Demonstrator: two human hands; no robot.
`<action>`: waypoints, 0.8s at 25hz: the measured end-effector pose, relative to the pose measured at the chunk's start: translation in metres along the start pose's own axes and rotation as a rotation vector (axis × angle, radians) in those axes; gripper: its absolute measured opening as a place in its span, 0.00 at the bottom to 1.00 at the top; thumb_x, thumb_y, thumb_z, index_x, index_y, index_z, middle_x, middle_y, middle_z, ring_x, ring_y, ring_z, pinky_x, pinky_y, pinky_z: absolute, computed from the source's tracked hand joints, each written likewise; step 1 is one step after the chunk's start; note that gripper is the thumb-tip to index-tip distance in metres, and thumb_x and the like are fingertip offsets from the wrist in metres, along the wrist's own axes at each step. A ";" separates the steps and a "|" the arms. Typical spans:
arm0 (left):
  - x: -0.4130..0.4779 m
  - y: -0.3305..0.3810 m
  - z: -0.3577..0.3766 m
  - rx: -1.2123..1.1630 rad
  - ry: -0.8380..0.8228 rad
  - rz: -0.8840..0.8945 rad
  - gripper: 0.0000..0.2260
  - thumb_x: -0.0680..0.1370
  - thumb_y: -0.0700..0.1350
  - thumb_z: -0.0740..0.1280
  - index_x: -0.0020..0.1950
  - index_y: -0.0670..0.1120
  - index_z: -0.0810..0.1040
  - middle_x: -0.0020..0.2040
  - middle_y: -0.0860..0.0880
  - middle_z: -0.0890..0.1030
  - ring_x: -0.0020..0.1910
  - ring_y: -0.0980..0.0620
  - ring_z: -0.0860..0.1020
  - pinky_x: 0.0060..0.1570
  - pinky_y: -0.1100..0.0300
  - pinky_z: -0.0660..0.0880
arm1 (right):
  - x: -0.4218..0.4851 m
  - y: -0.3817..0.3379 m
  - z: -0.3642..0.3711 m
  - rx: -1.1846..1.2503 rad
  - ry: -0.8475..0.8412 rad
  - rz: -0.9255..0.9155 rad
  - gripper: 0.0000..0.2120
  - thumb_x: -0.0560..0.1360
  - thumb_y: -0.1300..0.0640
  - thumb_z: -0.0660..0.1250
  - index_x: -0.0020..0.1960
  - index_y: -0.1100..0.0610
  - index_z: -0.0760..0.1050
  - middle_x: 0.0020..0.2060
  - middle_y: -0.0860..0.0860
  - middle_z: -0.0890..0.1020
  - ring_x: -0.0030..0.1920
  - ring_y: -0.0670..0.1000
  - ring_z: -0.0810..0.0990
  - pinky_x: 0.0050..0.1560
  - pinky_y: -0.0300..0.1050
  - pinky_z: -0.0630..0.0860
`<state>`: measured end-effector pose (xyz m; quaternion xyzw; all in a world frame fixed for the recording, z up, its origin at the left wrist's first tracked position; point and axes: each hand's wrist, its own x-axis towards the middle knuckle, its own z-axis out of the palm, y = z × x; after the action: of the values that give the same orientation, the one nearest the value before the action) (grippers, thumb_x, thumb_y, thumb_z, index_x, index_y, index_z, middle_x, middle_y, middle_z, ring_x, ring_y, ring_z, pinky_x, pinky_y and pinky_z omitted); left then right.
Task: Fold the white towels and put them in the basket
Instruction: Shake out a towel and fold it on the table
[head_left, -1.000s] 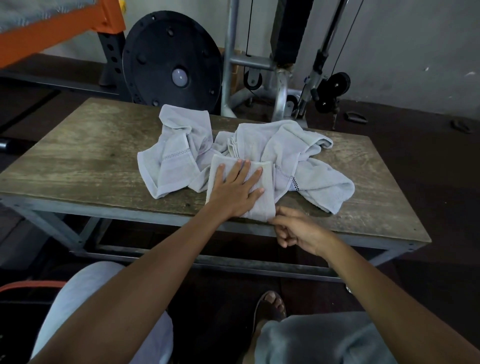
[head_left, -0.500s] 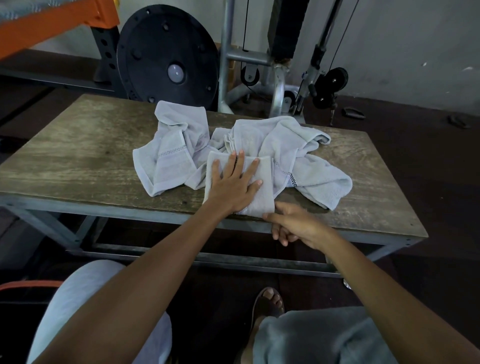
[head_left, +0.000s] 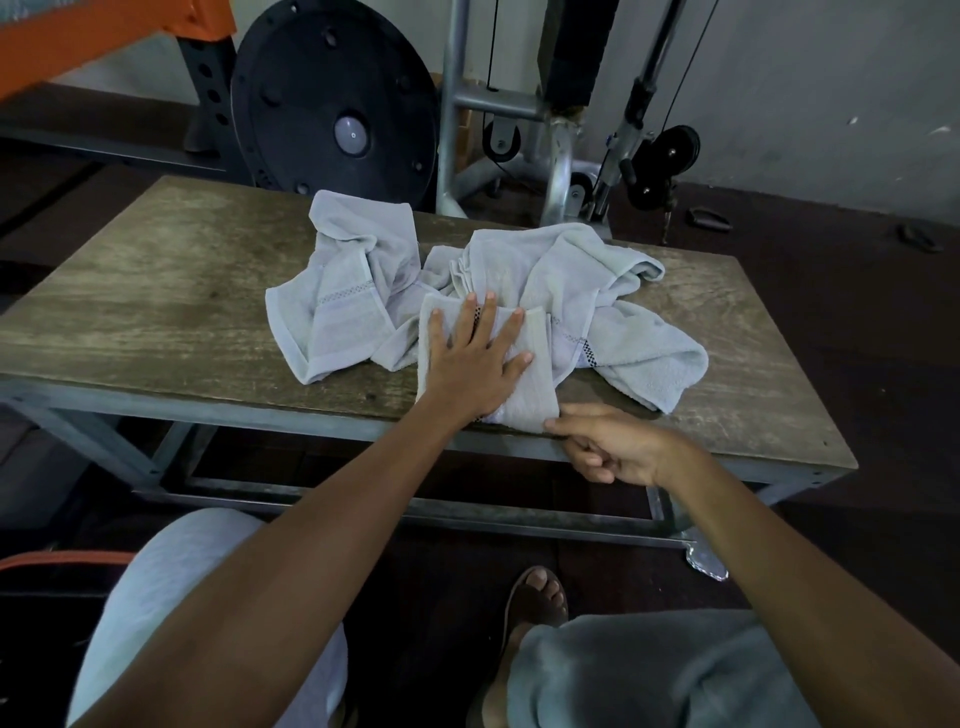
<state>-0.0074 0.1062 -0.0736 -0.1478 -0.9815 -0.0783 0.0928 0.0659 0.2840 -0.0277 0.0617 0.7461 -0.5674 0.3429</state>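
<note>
The right hand (head_left: 613, 447) has been moved slightly forward, so that its fingertips (head_left: 551, 425) are now set against the near right corner of the folded towel (head_left: 535, 374) at the table (head_left: 156, 312) edge, where they were just short of that corner a second ago. The fingers of the left hand (head_left: 475, 364) have been spread wider across the folded towel.

There are no words, numbers, labels or signs to read here.
</note>
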 end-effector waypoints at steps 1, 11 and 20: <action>0.000 0.000 0.000 0.008 0.000 -0.006 0.27 0.80 0.62 0.46 0.77 0.55 0.48 0.79 0.46 0.47 0.77 0.45 0.45 0.70 0.35 0.41 | 0.001 -0.002 -0.001 -0.044 0.024 0.004 0.08 0.79 0.54 0.62 0.44 0.56 0.69 0.20 0.50 0.64 0.17 0.47 0.63 0.21 0.39 0.52; -0.012 -0.014 -0.030 -0.191 0.115 -0.098 0.23 0.81 0.50 0.49 0.76 0.48 0.57 0.78 0.49 0.53 0.77 0.50 0.46 0.72 0.43 0.42 | 0.014 -0.049 0.018 -0.696 0.931 -0.526 0.06 0.75 0.56 0.62 0.51 0.56 0.72 0.37 0.51 0.80 0.38 0.51 0.78 0.36 0.45 0.71; -0.027 -0.049 0.000 -0.059 0.003 0.025 0.31 0.78 0.60 0.41 0.78 0.48 0.49 0.79 0.49 0.47 0.77 0.49 0.45 0.72 0.41 0.44 | 0.082 -0.014 0.025 -1.150 0.681 -0.323 0.36 0.79 0.37 0.43 0.77 0.57 0.38 0.77 0.51 0.38 0.76 0.48 0.37 0.75 0.57 0.37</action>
<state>0.0026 0.0524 -0.0850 -0.1625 -0.9767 -0.1064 0.0908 0.0083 0.2327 -0.0675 -0.0672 0.9947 -0.0743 -0.0211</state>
